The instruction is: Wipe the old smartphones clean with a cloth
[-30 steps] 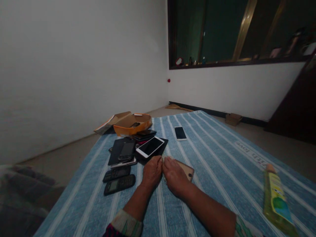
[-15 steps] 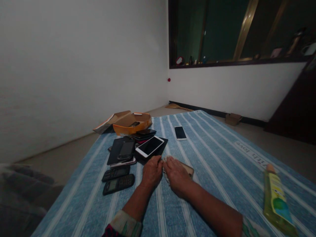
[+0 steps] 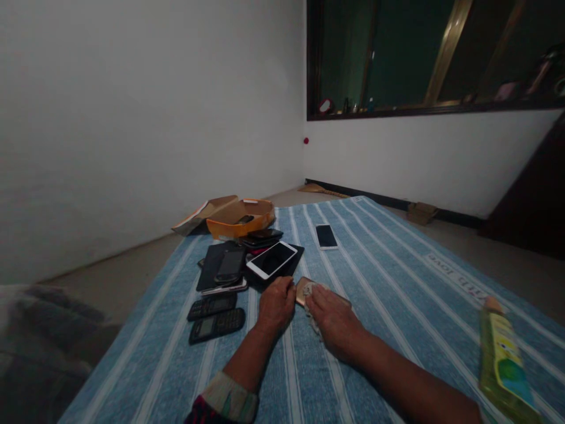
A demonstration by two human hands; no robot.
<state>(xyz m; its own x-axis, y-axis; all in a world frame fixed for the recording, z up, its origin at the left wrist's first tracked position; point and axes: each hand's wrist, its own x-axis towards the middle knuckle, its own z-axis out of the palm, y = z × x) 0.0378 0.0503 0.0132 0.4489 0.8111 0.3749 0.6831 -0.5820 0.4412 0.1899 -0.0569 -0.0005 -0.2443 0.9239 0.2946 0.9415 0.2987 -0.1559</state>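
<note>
A gold smartphone [image 3: 302,288] lies back up on the striped cloth, partly hidden by my right hand. My right hand [image 3: 332,315] presses a crumpled pale rag [image 3: 312,319] against it, with the rag bunched beneath the fingers. At the phone's left end, my left hand [image 3: 277,301] is closed, its curled fingertips holding the edge. Just beyond my hands a white smartphone [image 3: 272,259] rests on a dark tablet-like slab. Another white-edged smartphone [image 3: 326,237] lies alone farther off.
Two black keypad phones [image 3: 217,325] and a pile of dark phones [image 3: 229,265] sit on the left. Behind them stands an open orange cardboard box [image 3: 241,227]. A bottle of yellow-green liquid [image 3: 507,365] lies at the right on the blue striped cloth [image 3: 388,353].
My right hand has slid the rag rightward along the gold phone, uncovering its left end. My left hand keeps its place at that end. The view has shifted slightly.
</note>
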